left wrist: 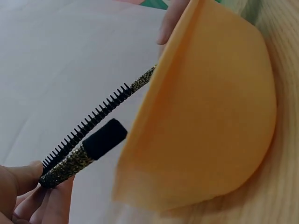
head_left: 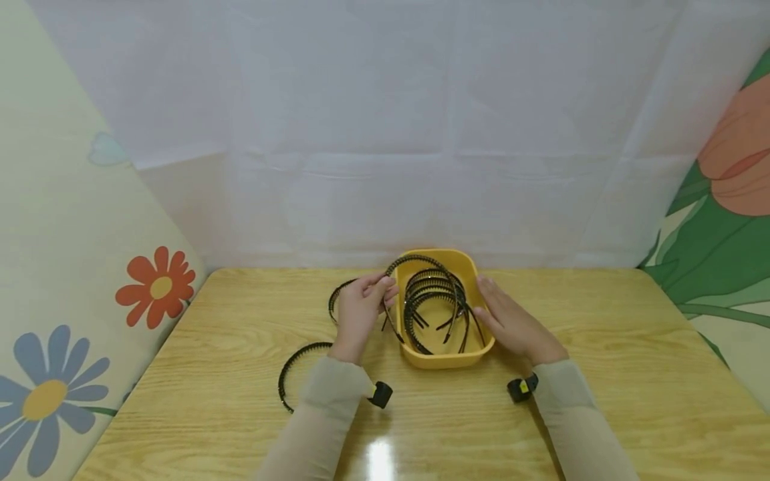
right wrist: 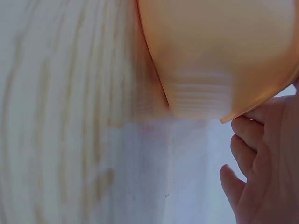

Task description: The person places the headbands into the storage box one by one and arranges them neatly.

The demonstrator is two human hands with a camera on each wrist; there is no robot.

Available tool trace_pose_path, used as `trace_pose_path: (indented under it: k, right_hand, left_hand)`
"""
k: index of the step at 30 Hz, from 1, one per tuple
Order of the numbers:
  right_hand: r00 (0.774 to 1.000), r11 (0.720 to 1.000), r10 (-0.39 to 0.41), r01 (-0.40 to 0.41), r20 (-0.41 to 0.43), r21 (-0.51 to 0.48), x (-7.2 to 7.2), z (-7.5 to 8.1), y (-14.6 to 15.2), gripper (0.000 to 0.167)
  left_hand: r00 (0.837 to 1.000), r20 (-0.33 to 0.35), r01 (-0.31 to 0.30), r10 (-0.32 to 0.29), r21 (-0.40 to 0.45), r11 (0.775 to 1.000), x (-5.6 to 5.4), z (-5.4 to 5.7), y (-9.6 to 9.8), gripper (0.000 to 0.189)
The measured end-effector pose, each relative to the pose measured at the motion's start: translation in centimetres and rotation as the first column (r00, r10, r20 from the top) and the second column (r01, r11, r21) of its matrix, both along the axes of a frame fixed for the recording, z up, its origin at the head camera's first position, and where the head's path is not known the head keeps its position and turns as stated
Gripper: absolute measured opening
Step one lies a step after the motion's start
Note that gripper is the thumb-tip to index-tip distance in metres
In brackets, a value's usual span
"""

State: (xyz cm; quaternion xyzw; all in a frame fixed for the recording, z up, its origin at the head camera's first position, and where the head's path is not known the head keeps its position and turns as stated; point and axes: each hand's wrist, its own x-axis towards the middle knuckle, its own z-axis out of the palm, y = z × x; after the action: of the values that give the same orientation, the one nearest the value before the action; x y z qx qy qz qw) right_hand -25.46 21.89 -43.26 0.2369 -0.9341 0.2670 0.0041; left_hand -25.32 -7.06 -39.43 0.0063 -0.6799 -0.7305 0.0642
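My left hand [head_left: 359, 312] pinches a black toothed headband [head_left: 415, 257] with glittery gold-black covering. The headband arches over the left rim of a yellow plastic basket [head_left: 445, 361]. In the left wrist view, thumb and fingertips grip this headband [left wrist: 70, 169] beside the basket wall [left wrist: 215, 107]. Several black headbands [head_left: 434, 283] lie inside the basket, overlapping each other. My right hand [head_left: 512, 322] rests against the basket's right side with fingers extended. From the right wrist, its fingers [right wrist: 246, 135] show at the rim of the basket [right wrist: 205, 51].
On the wooden table [head_left: 601, 347], left of the basket, lie two more headbands: one headband [head_left: 332, 304] partly behind my left hand, another headband [head_left: 287, 367] nearer, partly covered by my sleeve. A white cloth [head_left: 361, 133] hangs at the table's back edge.
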Motion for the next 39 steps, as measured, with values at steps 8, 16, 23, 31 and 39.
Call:
trace_pose_path:
  k: [8,16,23,31,39]
  right_hand:
    - [1.0,1.0,-0.002,0.002,-0.004,0.005,-0.1,-0.1,0.1,0.067]
    - [1.0,1.0,-0.006,0.006,0.006,-0.005,-0.1,-0.2,0.1,0.068]
    - [1.0,1.0,-0.006,0.006,0.006,-0.013,-0.1,-0.1,0.0,0.068]
    - [1.0,1.0,-0.004,0.004,0.008,-0.004,-0.1,-0.2,0.2,0.067]
    - [1.0,1.0,0.002,-0.001,0.015,-0.007,-0.3,-0.4,0.1,0.068]
  left_hand:
    - [1.0,0.015,-0.002,0.001,0.019,1.0,-0.1,-0.6,2.3,0.035]
    - [1.0,-0.018,0.003,-0.004,-0.079,0.997,0.1,-1.1,3.8,0.035]
    - [0.999,-0.047,-0.029,0.018,-0.244,0.969,0.3,-1.4,4.1,0.033]
    - [0.993,-0.111,-0.084,0.03,-0.518,0.851,0.3,-1.1,3.7,0.03]
    - [0.984,-0.176,-0.088,-0.035,-0.646,0.758,0.6,-0.7,2.6,0.027]
